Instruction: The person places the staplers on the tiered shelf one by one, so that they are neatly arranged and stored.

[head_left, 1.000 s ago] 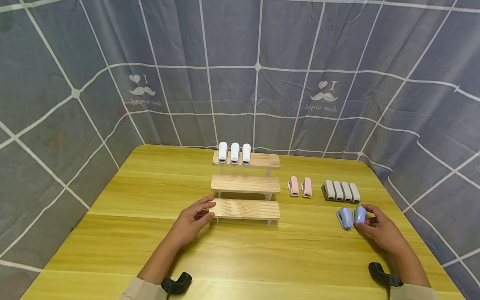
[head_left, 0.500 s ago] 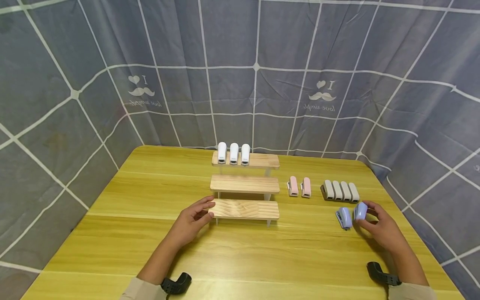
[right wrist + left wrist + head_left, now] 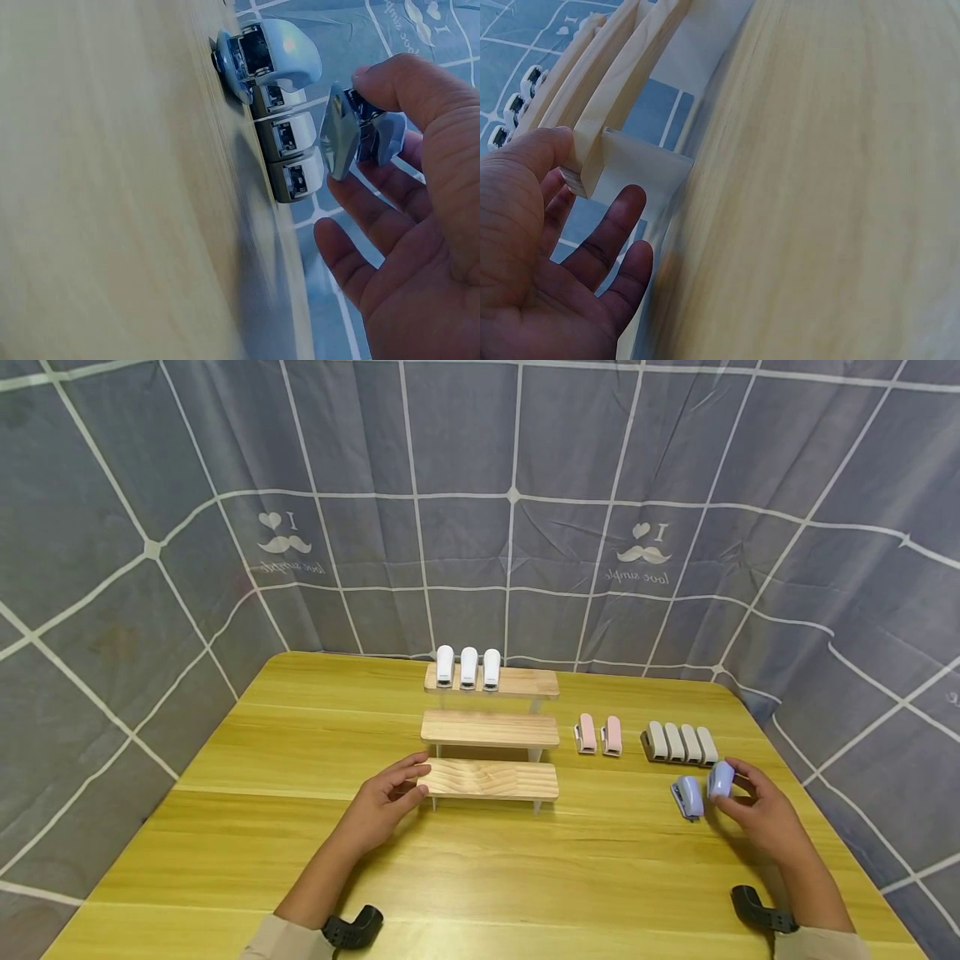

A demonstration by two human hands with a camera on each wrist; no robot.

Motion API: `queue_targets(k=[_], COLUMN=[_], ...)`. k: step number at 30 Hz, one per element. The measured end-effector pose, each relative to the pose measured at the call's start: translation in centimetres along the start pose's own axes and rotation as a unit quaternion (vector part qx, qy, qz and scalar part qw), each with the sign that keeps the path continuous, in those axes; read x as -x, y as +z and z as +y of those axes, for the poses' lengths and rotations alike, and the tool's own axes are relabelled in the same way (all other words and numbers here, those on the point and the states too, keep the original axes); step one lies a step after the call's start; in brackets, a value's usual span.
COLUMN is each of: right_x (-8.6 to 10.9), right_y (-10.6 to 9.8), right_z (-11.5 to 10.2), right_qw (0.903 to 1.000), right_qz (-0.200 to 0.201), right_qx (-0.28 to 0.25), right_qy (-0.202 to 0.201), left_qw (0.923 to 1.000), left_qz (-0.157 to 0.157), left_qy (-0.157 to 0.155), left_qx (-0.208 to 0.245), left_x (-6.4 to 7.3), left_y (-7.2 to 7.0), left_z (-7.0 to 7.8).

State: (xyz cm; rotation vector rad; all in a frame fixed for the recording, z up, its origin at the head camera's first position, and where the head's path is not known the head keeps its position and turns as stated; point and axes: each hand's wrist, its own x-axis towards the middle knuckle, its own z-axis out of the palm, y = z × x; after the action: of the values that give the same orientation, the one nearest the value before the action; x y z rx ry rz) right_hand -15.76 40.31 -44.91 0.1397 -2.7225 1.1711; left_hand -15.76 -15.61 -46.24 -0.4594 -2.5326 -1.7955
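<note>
In the head view my right hand (image 3: pixel 761 802) holds a small light-blue stapler (image 3: pixel 721 780) between thumb and fingers. The right wrist view shows this stapler (image 3: pixel 345 135) tilted and raised off the table. A second blue stapler (image 3: pixel 688 797) stands on the table just left of it. My left hand (image 3: pixel 384 806) pinches the left end of the lowest board (image 3: pixel 487 778) of a three-step wooden display stand. Its thumb (image 3: pixel 551 146) lies on the board end in the left wrist view, with other fingers spread below. Three white staplers (image 3: pixel 468 668) stand on the top board (image 3: pixel 528 680).
Two pink staplers (image 3: pixel 587 733) stand right of the stand's middle board (image 3: pixel 487 728). Farther right is a row of several grey-white staplers (image 3: pixel 682 743), close behind the blue ones. A grey checked curtain (image 3: pixel 465 543) borders the wooden table (image 3: pixel 300 718) at the back and sides.
My right hand has raised the blue stapler off the table and slightly away from the other blue one. The left hand stays at the stand.
</note>
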Motion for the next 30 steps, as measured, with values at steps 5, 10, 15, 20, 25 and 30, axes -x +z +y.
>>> queue_targets(k=[5,10,15,20,25,30], right_x=[-0.2,-0.4,-0.9,-1.4,-1.9,-2.5], right_y=[0.0,-0.1,0.1,0.5,1.0,1.6], right_z=[-0.3,-0.8,-1.5,-2.4,-3.4,-4.7], right_qw=[0.9999,0.9997,0.9993,0.9990,0.9983,0.9970], right_qz=[0.002,0.007,0.005,0.000,-0.012,-0.025], right_qx=[-0.010,-0.021,-0.023,-0.026,-0.032,-0.012], right_qy=[-0.001,-0.012,-0.027,-0.036,-0.048,-0.073], left_qw=[1.0000,1.0000,1.0000,1.0000,1.0000,1.0000], left_qz=[-0.001,-0.001,0.001,-0.001,-0.001,-0.001], left_qy=[-0.004,-0.003,-0.001,0.004,0.005,0.000], left_qx=[0.002,-0.001,-0.002,0.000,0.000,0.000], left_x=[0.0,-0.1,-0.1,-0.1,-0.1,-0.1], left_y=[0.0,0.0,0.0,-0.1,0.0,0.0], left_z=[0.1,0.1,0.0,0.0,-0.1,0.0])
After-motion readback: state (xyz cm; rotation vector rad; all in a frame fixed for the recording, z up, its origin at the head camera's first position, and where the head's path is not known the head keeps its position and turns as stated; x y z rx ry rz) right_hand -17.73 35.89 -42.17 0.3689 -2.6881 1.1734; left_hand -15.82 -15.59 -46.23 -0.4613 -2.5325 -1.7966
